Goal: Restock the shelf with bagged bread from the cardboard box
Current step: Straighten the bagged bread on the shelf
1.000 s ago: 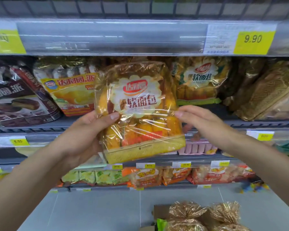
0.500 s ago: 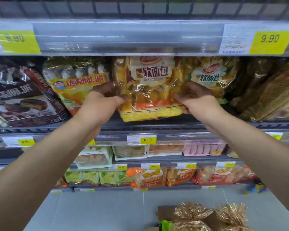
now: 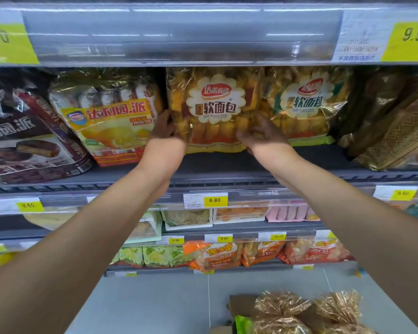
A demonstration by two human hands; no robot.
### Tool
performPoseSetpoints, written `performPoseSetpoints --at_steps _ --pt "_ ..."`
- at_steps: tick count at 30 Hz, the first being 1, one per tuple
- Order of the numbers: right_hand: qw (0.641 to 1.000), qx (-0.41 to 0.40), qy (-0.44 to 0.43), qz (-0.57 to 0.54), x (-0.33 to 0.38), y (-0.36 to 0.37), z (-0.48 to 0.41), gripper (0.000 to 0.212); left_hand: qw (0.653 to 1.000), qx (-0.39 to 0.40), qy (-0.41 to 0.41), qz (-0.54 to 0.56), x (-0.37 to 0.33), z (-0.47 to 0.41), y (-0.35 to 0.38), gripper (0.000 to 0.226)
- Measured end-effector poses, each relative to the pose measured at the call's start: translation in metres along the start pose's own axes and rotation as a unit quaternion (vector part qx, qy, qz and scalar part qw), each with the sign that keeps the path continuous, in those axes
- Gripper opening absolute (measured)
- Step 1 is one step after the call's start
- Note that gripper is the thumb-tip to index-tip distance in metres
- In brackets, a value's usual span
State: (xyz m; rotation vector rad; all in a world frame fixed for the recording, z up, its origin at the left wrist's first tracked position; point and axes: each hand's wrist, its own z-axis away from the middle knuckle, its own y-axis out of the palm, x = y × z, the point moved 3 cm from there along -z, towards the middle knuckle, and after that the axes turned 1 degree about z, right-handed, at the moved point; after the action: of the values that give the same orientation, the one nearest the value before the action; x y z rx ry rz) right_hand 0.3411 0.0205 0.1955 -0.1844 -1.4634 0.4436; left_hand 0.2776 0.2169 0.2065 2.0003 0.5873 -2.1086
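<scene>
Plainly, the left hand [image 3: 163, 127] is seen curled round the left edge of the bread bag [image 3: 212, 109], its back turned to the camera, while the right hand [image 3: 261, 135] is cupped over the bag's lower right corner with the fingers bent against the wrapper. Both bare forearms are stretched up and away from the near edge of the view. The bread bag is stood upright on the shelf [image 3: 227, 165], set back from the front rail, with its white flower-shaped label faced outward and its top close under the rail of the shelf above. Just beside it on the right a second bread bag [image 3: 307, 104] of like design is stood, with a green strip along its bottom. To the left a yellow pie bag [image 3: 111, 121] is leaned, and farther left a dark chocolate pie bag [image 3: 22, 141] is laid tilted. At the right edge brown and gold patterned bags [image 3: 396, 131] are piled. On the shelf's front rail, below the hands, a yellow price tag [image 3: 214, 200] marked 6.80 is fixed. On a lower shelf orange packets [image 3: 215, 256] are lined up. Nearest, at the bottom right on the grey floor [image 3: 143, 304], the cardboard box [image 3: 239, 307] is seen, with gold-topped bags [image 3: 282, 304] packed in it.
</scene>
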Motion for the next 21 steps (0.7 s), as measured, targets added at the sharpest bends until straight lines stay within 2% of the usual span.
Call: performPoseSetpoints --at_steps 3,6,8,11,12,17,21 --pt "1.0 -0.002 -0.002 0.014 0.001 0.003 -0.008 0.088 0.998 0.004 -0.011 -0.061 0.004 -0.006 0.007 0.061" --pt "1.0 -0.005 -0.002 0.019 0.001 0.006 -0.016 0.074 0.997 -0.01 -0.014 -0.078 0.006 -0.015 0.012 0.055" --pt "1.0 -0.002 -0.004 0.019 0.0 0.007 -0.02 0.072 0.998 -0.014 -0.007 -0.053 0.003 -0.022 0.017 0.052" --pt "1.0 -0.004 0.006 0.006 -0.002 0.009 -0.025 0.095 0.999 -0.015 -0.006 -0.043 0.0 -0.026 0.021 0.051" --pt "1.0 -0.004 0.007 0.006 -0.004 0.009 -0.027 0.096 0.999 -0.015 -0.004 -0.047 -0.001 -0.024 0.021 0.051" --pt "0.998 -0.004 -0.003 0.06 -0.004 0.008 -0.023 0.077 0.997 -0.001 0.004 -0.081 -0.004 -0.007 0.022 0.048" --pt "0.996 -0.005 -0.026 0.086 0.004 0.001 -0.011 0.056 0.997 -0.021 -0.045 -0.062 -0.001 0.003 0.021 0.05"
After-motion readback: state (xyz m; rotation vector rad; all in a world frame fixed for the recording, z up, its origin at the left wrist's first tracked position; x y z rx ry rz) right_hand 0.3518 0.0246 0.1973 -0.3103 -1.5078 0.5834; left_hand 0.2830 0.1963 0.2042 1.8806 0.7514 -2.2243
